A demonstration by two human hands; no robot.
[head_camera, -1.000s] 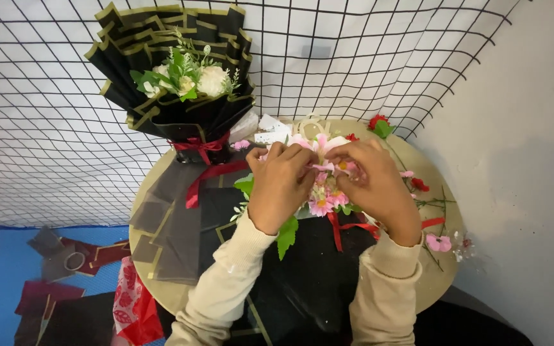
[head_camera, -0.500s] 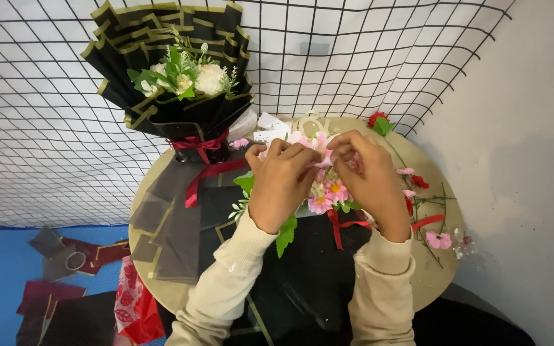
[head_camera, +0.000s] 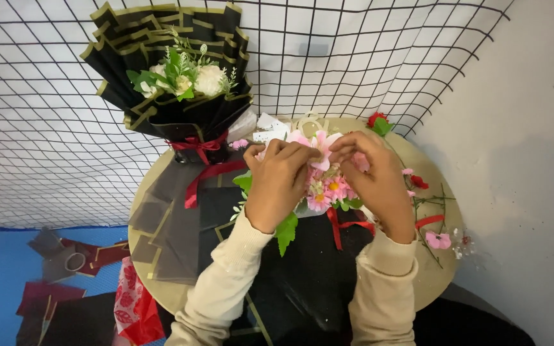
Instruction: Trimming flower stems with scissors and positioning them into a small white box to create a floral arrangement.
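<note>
both hands (head_camera: 328, 176) slightly higher on pink flowers (head_camera: 323, 186)

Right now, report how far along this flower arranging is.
Done: one bouquet wrapped in black paper and tied with red ribbon stands against the wire grid. In hand: left hand and right hand work a pink flower cluster. Left: it is unwrapped; loose flowers and black sheets lie unused on the table.
</note>
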